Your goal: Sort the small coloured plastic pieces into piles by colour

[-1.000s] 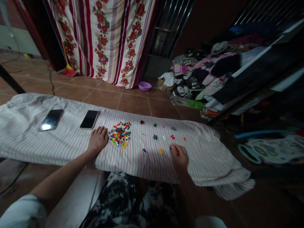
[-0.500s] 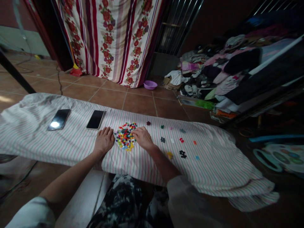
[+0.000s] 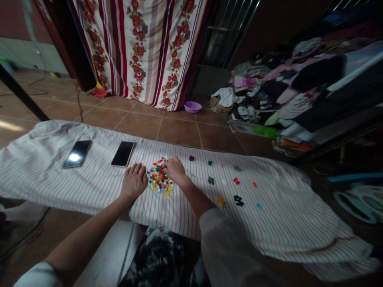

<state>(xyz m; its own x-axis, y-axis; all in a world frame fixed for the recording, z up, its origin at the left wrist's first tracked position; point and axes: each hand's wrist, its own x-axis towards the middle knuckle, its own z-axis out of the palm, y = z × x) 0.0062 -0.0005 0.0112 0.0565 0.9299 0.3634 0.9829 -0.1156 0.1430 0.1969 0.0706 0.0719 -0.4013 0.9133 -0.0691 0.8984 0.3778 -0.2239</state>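
A pile of tiny multicoloured pieces [image 3: 161, 184], beads or small blocks, lies on a striped cloth [image 3: 185, 211]. My left hand [image 3: 134, 181] rests flat just left of the pile, holding nothing. Over the pile's upper right, my right hand [image 3: 176, 170] has its fingertips pinched together among the pieces; what they hold, if anything, is too small to make out. To the right lie small single-colour groups, among them dark brown [image 3: 191, 158], green [image 3: 210, 163], dark grey [image 3: 211, 180], red [image 3: 236, 181], orange [image 3: 254, 184], yellow [image 3: 220, 201], black [image 3: 238, 200] and light blue [image 3: 259, 205].
Two phones, one [image 3: 77, 154] reflecting a bright light and another [image 3: 123, 154] with a dark screen, lie on the cloth at left. Beyond are a purple basin [image 3: 193, 107], a floral curtain [image 3: 152, 52], a broom [image 3: 99, 91] and heaped clothes [image 3: 269, 85].
My right hand has shifted slightly left and farther over the pile, fingers still pinched. My left hand stays flat on the cloth. The camera view has moved a little.
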